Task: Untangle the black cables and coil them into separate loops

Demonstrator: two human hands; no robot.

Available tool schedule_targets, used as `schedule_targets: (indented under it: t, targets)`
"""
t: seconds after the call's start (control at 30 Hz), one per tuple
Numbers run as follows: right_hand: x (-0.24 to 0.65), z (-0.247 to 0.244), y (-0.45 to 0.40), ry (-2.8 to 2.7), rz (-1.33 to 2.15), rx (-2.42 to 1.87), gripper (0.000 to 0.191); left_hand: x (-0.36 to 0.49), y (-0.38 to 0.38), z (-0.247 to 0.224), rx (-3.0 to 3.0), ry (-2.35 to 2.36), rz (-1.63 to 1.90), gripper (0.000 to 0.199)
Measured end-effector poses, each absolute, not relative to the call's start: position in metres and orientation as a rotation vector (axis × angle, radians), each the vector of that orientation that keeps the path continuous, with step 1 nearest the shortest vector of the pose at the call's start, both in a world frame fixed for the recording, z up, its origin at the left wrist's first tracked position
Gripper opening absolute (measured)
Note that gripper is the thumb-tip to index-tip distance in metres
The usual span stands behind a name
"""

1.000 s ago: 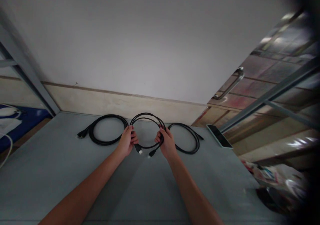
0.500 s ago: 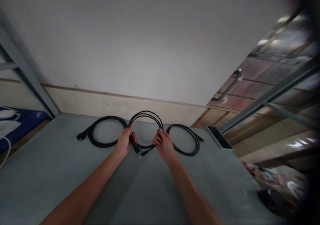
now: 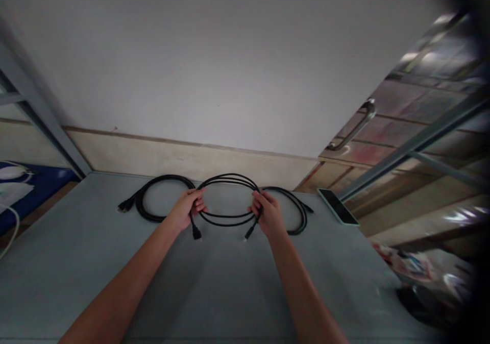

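Compared with half a second earlier, the middle cable coil (image 3: 228, 197) is stretched wider and flatter, the left hand (image 3: 186, 212) and right hand (image 3: 270, 212) farther apart, fingers closed around its two sides just above the bench (image 3: 76, 262). Three black coils: one left of the held coil (image 3: 163, 199), one right (image 3: 293, 209); one phone (image 3: 337, 206) farther right.
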State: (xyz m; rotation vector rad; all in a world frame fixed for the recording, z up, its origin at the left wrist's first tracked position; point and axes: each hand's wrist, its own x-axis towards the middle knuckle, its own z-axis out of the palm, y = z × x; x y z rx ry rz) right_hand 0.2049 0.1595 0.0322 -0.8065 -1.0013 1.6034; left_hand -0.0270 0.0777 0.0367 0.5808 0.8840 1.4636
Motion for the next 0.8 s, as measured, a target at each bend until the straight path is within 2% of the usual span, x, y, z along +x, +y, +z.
schedule_targets:
  t: [0.1, 0.3, 0.4, 0.53, 0.73, 0.8]
  targets:
    - [0.200, 0.031, 0.157, -0.965, 1.662, -0.751, 0.023, -0.027, 0.078, 0.038, 0.525, 0.813, 1.502, 0.025]
    - [0.206, 0.039, 0.158, -1.033, 1.600, -0.696, 0.044, -0.041, 0.078, 0.040, 0.618, 0.851, 1.445, 0.023]
    - [0.210, 0.038, 0.160, -1.111, 1.599, -0.724, 0.036, -0.049, 0.076, 0.043, 0.637, 0.821, 1.397, 0.026]
    - [0.210, 0.032, 0.159, -1.287, 1.562, -0.825, 0.023, -0.052, 0.072, 0.046, 0.784, 0.836, 1.315, 0.015]
    - [0.213, 0.036, 0.159, -1.232, 1.645, -0.771, 0.025, -0.054, 0.072, 0.046, 0.783, 0.882, 1.338, 0.034]
    - [0.214, 0.039, 0.159, -1.202, 1.668, -0.699, 0.016, -0.055, 0.074, 0.046, 0.744, 0.853, 1.361, 0.031]
